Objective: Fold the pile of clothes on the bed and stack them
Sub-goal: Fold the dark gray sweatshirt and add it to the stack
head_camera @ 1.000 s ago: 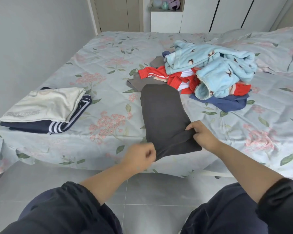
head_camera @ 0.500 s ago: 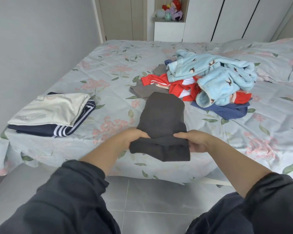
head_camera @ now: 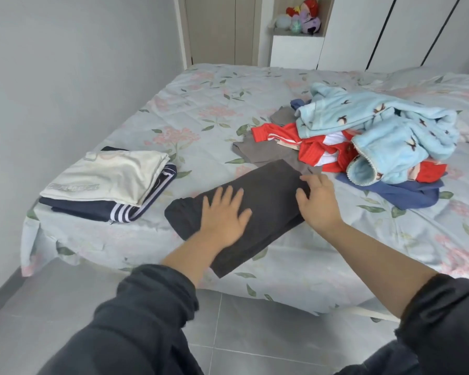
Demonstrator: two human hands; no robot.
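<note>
Head view, bed [head_camera: 201, 104] seen from its foot edge. A dark grey garment [head_camera: 268, 190], folded into a narrow oblong, lies slantwise on the bed near the middle of the frame, its near corner overhanging the mattress edge. The left hand [head_camera: 225, 212] lies flat on it, fingers straight and spread, pressing the cloth down. The right hand [head_camera: 318, 201], fingers also extended, touches the garment's edge at 3 o'clock. The hands are apart and neither grips anything.

Step in hand, as judged: smoothing a completed fold. The next move calls for one more fold if a smaller packet is wanted, then a lift with both hands towards 9 o'clock, where the finished stack sits: a cream top [head_camera: 111, 174] on a navy striped garment [head_camera: 114, 209].

At 1 to 2 o'clock lies the unfolded pile: a light blue fleece [head_camera: 385, 131] over a red garment [head_camera: 317, 150], a blue garment [head_camera: 406, 192] and a paler grey garment [head_camera: 266, 152].

Hidden or unclear: the right thumb's position against the cloth; the number of layers in the dark garment; how many pieces the pile holds; the print on the cream top.
</note>
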